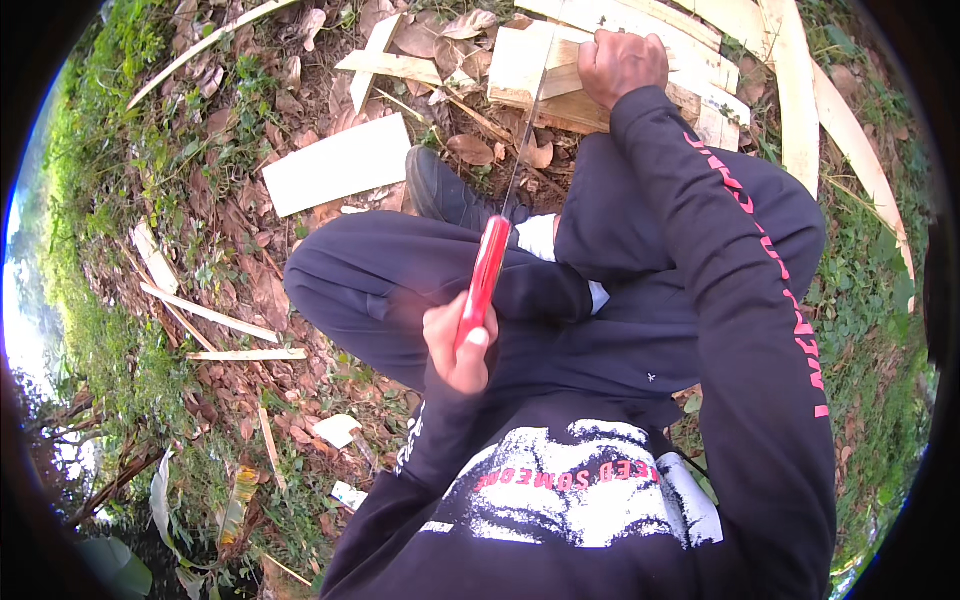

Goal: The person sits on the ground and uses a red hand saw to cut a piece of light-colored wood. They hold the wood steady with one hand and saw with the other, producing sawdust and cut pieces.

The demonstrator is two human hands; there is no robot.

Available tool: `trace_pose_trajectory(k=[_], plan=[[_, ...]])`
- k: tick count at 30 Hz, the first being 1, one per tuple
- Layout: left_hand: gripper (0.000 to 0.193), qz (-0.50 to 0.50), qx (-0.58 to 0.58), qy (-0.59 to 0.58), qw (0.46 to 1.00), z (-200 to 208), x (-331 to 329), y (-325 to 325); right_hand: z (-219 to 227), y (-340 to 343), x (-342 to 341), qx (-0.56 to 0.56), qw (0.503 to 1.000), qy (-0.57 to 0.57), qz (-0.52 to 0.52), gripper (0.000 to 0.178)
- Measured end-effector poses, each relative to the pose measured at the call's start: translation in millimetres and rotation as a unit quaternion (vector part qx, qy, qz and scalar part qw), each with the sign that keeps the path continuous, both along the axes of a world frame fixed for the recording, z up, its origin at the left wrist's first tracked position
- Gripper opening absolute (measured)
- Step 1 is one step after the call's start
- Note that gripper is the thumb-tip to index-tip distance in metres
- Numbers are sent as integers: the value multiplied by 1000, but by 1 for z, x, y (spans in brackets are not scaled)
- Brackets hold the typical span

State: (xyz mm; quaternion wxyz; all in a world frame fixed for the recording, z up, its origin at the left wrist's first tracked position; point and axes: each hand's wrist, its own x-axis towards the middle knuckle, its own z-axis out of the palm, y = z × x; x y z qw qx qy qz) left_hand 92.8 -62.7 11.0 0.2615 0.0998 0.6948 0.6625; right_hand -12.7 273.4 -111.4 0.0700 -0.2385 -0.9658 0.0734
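My left hand (461, 343) is closed around the red handle of a saw (487, 262), low over my crossed legs. The long thin blade shows nearly edge-on and runs away from me, so its teeth cannot be made out. Its far part lies at the pale wooden board (515, 60) on the stacked wood. My right hand (622, 66), its arm stretched forward, is closed on that board just right of the blade. The undersides of its fingers are hidden.
Under the board is a pile of cut planks (715, 110). Long curved strips (845, 125) lie to the right. A flat pale board (338, 163) and thin offcuts (215, 315) rest on leaf litter at left. My shoe (445, 188) is close below the blade.
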Motion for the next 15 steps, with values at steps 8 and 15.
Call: trace_pose_trajectory(k=[8, 15], plan=[[34, -7, 17, 7, 1000, -19, -37, 45, 5, -8, 2, 4, 1000, -14, 4, 37], [41, 16, -7, 73, 997, -34, -36, 47, 1, -6, -5, 25, 1000, -3, 14, 44]])
